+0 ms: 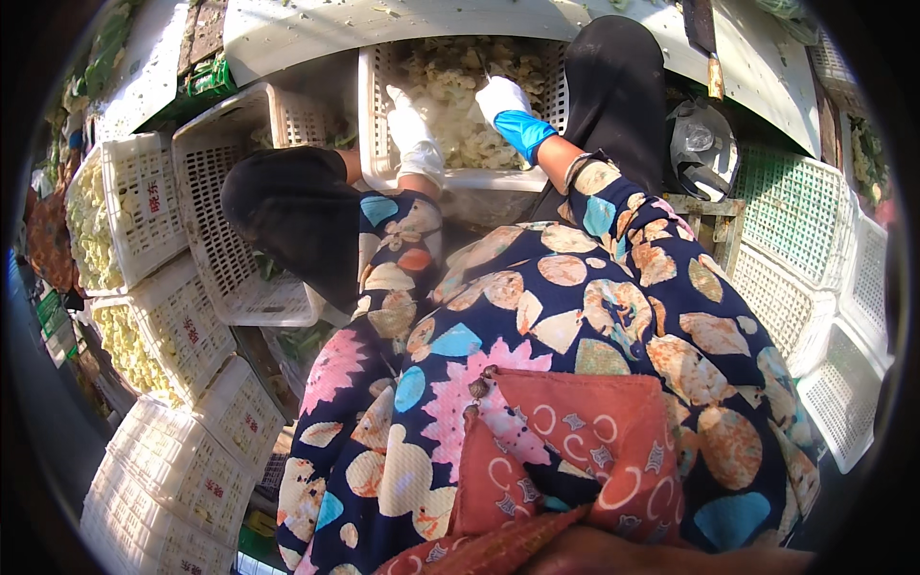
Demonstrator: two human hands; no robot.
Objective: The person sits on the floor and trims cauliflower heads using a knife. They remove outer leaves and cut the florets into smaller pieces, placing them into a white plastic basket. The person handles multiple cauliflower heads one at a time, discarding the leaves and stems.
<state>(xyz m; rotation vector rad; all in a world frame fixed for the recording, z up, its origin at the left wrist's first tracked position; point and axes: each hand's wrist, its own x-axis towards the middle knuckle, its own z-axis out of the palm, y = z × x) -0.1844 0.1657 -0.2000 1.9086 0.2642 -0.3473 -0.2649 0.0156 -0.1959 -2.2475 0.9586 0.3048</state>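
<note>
A white plastic crate (368, 136) stands between my knees, holding many cut cauliflower florets (460, 122). My left hand (411, 133), in a white glove, is over the crate's left side beside the florets. Its fingers stretch forward, and nothing shows in its grasp. My right hand (504, 102) wears a white glove with a blue cuff at the wrist. It is closed around a small knife (486, 66), whose thin blade points away from me over the florets; the handle is hidden in the fist.
A white work surface (402, 25) with vegetable scraps runs along the far side. A broad knife (701, 32) lies at its edge. An open crate (215, 208) leans by my left knee, near stacked crates of florets (115, 215). More stacked crates (790, 215) stand at right.
</note>
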